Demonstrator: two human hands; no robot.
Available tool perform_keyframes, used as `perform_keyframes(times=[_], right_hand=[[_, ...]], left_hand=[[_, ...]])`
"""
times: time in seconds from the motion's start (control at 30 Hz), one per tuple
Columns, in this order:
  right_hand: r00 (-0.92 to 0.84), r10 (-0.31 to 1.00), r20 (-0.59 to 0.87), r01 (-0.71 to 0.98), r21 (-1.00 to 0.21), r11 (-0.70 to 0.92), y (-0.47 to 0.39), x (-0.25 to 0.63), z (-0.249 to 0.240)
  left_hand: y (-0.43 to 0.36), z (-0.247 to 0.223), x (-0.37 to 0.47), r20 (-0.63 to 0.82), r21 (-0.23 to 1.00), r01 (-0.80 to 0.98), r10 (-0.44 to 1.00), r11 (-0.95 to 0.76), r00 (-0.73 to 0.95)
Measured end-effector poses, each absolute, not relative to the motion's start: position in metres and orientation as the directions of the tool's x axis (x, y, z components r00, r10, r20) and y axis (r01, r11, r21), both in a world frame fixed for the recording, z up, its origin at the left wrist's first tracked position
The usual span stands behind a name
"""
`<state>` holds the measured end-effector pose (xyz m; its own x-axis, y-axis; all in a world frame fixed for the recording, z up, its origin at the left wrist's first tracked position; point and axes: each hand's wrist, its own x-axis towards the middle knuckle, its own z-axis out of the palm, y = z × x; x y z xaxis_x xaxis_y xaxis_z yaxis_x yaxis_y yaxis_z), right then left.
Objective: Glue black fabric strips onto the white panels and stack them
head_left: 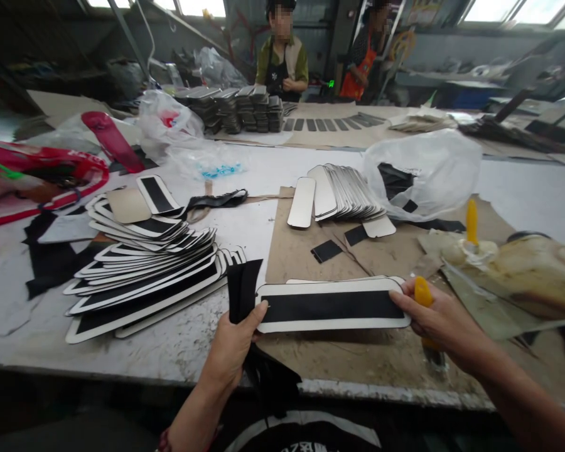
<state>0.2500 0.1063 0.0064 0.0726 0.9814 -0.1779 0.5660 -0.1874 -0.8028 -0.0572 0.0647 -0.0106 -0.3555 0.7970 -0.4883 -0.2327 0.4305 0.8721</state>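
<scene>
A long white panel with rounded corners and a black strip along its middle (pixel 329 309) is held level above the table's front edge. My left hand (pixel 238 336) pinches its left end, thumb on top, and also holds black fabric strips (pixel 243 285) that stand up beside the panel and hang below. On the right end, my right hand (pixel 421 307) grips the panel with thumb and fingers; a yellow-handled tool (pixel 424 292) is tucked in the same hand, its lower end pointing down. Part of another white panel shows behind the held one.
Left lies a fanned pile of black-and-white panels (pixel 145 276). Plain white panels (pixel 343 194) lean in a row beyond, near black pieces (pixel 326 251) and a plastic bag (pixel 433 176). A glue-stained container (pixel 527 270) sits right. Two people (pixel 282 63) are across the table.
</scene>
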Motion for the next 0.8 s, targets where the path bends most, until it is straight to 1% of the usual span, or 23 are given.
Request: perform_keyframes(times=[0.1,0.3,0.57,0.7,0.8], right_hand=[[0.012,0.978,-0.207,0.577,-0.798,-0.176,0.101,0.243,0.011],[0.036,0.987,-0.156,0.667,-0.731,-0.140,0.098,0.236,0.018],[-0.031,0.986,-0.164,0.637,-0.763,-0.107,0.095,0.242,0.017],[-0.025,0.978,-0.207,0.589,-0.794,-0.153,0.095,0.247,0.014],[-0.021,0.956,-0.293,0.468,-0.848,-0.249,0.094,0.250,0.013]], left_hand=[[0.063,-0.015,-0.060,-0.485,0.875,-0.219,0.779,0.432,-0.398],[0.062,-0.015,-0.059,-0.540,0.841,-0.275,0.731,0.465,-0.417],[0.058,-0.011,-0.053,-0.559,0.829,-0.300,0.710,0.472,-0.428],[0.057,-0.012,-0.054,-0.575,0.817,-0.318,0.725,0.482,-0.378],[0.057,-0.008,-0.054,-0.621,0.777,-0.377,0.713,0.505,-0.325]])
